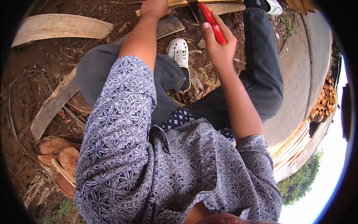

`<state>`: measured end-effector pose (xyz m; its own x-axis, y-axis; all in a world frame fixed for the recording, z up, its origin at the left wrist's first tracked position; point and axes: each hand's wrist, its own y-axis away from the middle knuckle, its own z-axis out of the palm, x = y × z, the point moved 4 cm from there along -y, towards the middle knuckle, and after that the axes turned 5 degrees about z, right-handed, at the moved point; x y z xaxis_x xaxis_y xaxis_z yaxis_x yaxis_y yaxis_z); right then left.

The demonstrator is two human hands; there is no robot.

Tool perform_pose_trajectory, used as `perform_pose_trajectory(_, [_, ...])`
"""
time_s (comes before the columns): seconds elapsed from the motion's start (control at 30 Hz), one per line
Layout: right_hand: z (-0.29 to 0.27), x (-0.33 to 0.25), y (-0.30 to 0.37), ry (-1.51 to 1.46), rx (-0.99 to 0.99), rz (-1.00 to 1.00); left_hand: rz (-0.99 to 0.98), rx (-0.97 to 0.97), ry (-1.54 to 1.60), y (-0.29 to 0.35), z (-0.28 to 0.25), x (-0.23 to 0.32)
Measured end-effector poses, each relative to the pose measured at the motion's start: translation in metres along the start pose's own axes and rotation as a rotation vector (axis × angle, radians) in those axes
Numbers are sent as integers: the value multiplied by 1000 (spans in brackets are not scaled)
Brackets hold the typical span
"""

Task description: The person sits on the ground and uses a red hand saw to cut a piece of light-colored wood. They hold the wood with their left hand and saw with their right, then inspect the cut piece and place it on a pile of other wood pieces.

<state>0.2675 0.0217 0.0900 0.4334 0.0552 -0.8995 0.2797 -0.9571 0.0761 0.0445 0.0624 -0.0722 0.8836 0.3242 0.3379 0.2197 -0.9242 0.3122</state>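
My right hand [220, 46] is closed round the red handle [213, 24] of a tool, the thumb lying along its side. Beside the handle a dark, flat, blade-like part [194, 11] shows against a pale wooden slat [223, 7]; the picture's top edge cuts it off, so the tool's exact kind is unclear. My left hand [154, 7] is at the top edge, at the left part of the pale wood, seemingly resting on it. Its fingers are hidden.
Curved wooden offcuts [63, 28] lie on the brown soil at left, with another long strip [56, 102] nearer me. Sawn wood pieces [63, 153] are heaped at lower left. My shoe [179, 52] stands between my legs. Stacked wood [324, 99] and large boards [298, 67] stand right.
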Motion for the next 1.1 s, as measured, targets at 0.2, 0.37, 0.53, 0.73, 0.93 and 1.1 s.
perform_pose_trajectory(0.2, [-17, 1, 18, 86, -46, 16, -13, 18, 11, -1, -4, 3])
perform_pose_trajectory(0.37, [-52, -23, 61, 90, -88, 136, -8, 11, 11, 3, -6, 0])
perform_pose_trajectory(0.53, [-52, -27, 62, 84, -100, 97, -10, 29, -2, 5, -1, -5])
perform_pose_trajectory(0.73, [20, 14, -14, 70, -1, -78, 6, 53, 10, 2, -6, 3])
perform_pose_trajectory(0.93, [7, 25, 7, 53, -32, 36, 1, 21, 17, 6, -14, 6])
perform_pose_trajectory(1.1, [-46, -14, 73, 40, -81, 121, -26, -40, -9, 9, -13, 4])
